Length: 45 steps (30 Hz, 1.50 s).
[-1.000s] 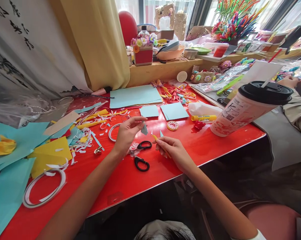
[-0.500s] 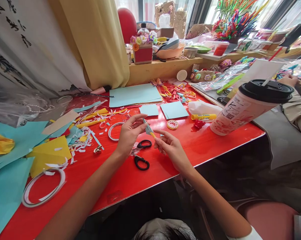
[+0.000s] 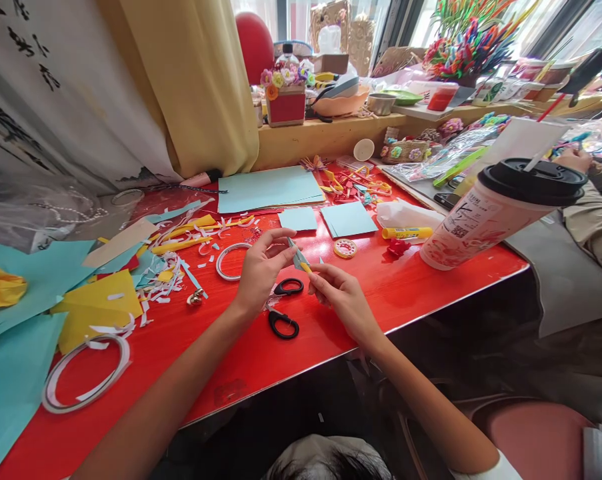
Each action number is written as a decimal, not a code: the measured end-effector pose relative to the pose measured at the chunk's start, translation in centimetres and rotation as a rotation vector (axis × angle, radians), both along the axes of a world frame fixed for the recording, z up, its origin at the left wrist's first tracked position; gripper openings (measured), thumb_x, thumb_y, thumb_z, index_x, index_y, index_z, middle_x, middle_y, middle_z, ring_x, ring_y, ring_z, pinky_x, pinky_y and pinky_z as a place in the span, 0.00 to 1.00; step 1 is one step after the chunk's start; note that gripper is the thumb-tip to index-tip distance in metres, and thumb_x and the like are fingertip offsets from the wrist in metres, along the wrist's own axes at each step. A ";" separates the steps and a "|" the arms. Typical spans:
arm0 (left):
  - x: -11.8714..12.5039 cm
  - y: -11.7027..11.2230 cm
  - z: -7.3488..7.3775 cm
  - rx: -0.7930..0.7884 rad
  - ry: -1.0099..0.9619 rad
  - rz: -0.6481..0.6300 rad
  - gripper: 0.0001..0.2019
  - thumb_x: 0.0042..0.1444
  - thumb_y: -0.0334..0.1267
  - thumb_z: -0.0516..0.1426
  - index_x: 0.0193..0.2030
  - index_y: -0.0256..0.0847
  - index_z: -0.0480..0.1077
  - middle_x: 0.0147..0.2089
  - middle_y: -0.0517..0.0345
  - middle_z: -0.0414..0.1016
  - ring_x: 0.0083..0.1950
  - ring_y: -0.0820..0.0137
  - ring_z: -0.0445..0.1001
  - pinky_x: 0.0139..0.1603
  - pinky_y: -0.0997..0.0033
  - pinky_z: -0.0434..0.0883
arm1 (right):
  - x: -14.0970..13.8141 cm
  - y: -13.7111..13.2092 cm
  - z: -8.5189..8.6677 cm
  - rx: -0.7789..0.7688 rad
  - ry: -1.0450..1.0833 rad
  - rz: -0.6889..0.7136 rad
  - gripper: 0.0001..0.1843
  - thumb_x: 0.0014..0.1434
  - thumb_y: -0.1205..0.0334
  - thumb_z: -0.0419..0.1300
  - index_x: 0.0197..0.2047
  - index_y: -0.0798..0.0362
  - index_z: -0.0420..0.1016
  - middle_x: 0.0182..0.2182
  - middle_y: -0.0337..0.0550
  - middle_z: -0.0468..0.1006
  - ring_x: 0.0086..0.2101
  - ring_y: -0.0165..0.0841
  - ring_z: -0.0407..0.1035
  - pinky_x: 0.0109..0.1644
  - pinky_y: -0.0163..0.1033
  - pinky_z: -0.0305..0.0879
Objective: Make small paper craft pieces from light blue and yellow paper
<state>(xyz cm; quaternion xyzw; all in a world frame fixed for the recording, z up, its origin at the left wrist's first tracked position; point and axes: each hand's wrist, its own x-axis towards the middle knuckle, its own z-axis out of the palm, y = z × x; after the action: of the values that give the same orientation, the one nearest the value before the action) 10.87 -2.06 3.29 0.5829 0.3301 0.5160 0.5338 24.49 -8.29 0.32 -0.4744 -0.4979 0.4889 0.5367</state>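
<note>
Between my two hands is a small folded piece of blue and yellow paper (image 3: 299,258), tilted above the red table. My left hand (image 3: 263,267) pinches its upper end between thumb and fingers. The yellow lower end is pinched by my right hand (image 3: 339,293). Just below the hands lie black-handled scissors (image 3: 283,327), their blades partly hidden by my left hand. A roll of tape (image 3: 225,262) sits left of my left hand. Beyond my hands are two small stacks of blue paper squares (image 3: 349,220) and a round red-and-white disc (image 3: 345,249).
A large cup with a black lid (image 3: 501,213) stands at the right beside a yellow glue stick (image 3: 407,233). Paper scraps (image 3: 165,280), yellow paper (image 3: 101,310) and a bigger tape roll (image 3: 87,373) cover the left. Another person's sleeve (image 3: 593,213) shows at far right.
The folded paper has turned slightly in my fingers, and my right hand has shifted a little. The scissors and other table items stay in place.
</note>
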 end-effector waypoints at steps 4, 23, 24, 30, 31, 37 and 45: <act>0.1 -0.1 0.0 -0.005 0.012 0.014 0.10 0.49 0.34 0.57 0.40 0.41 0.69 0.37 0.59 0.66 0.40 0.72 0.70 0.39 0.72 0.74 | -0.1 0.0 0.1 0.013 -0.012 0.000 0.15 0.56 0.53 0.55 0.42 0.53 0.70 0.24 0.37 0.67 0.24 0.25 0.58 0.27 0.32 0.54; -1.1 1.1 1.2 -0.097 -0.090 -0.250 0.17 0.54 0.43 0.55 0.52 0.51 0.65 0.51 0.55 0.68 0.57 0.66 0.62 0.54 0.64 0.63 | -0.6 0.3 0.7 0.017 0.082 -0.001 0.12 0.56 0.53 0.55 0.38 0.53 0.68 0.23 0.37 0.68 0.23 0.25 0.59 0.25 0.32 0.54; -1.3 1.2 1.3 -0.088 -0.051 -0.225 0.18 0.52 0.43 0.56 0.51 0.51 0.65 0.52 0.55 0.67 0.57 0.65 0.62 0.54 0.63 0.63 | -0.6 0.3 0.7 0.016 0.085 -0.007 0.12 0.56 0.53 0.55 0.38 0.53 0.67 0.24 0.37 0.68 0.23 0.25 0.59 0.25 0.32 0.54; -0.9 0.7 1.0 -0.107 0.212 -0.033 0.25 0.45 0.39 0.62 0.51 0.40 0.64 0.40 0.54 0.71 0.44 0.66 0.70 0.48 0.64 0.65 | -0.3 0.4 0.8 0.034 0.081 -0.010 0.13 0.54 0.52 0.57 0.37 0.52 0.66 0.24 0.37 0.69 0.23 0.26 0.61 0.25 0.33 0.58; -0.7 0.5 1.0 -0.114 0.198 -0.041 0.27 0.45 0.39 0.62 0.53 0.40 0.62 0.38 0.55 0.71 0.42 0.67 0.71 0.46 0.64 0.66 | -0.3 0.5 0.9 0.038 0.084 -0.002 0.13 0.54 0.52 0.57 0.37 0.52 0.66 0.24 0.37 0.69 0.22 0.26 0.61 0.25 0.33 0.59; -0.1 -0.1 0.8 -0.049 0.147 -0.013 0.21 0.45 0.37 0.62 0.47 0.39 0.66 0.30 0.60 0.71 0.35 0.70 0.72 0.39 0.69 0.67 | 0.1 0.8 1.0 0.031 0.074 0.091 0.14 0.55 0.53 0.56 0.40 0.54 0.68 0.27 0.40 0.72 0.26 0.27 0.68 0.30 0.35 0.66; -1.9 2.8 0.3 -0.194 0.062 -0.401 0.14 0.47 0.39 0.61 0.43 0.41 0.73 0.36 0.55 0.76 0.41 0.67 0.72 0.49 0.61 0.65 | 2.7 4.1 5.8 0.060 -0.218 0.435 0.13 0.52 0.54 0.59 0.30 0.56 0.74 0.23 0.42 0.75 0.24 0.29 0.70 0.27 0.35 0.67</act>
<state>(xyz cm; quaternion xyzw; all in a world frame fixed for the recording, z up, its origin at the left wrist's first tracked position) 8.97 0.76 3.62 0.5985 0.2718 0.3472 0.6689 27.16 -4.18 6.12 -0.3897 -0.6575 0.5240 0.3757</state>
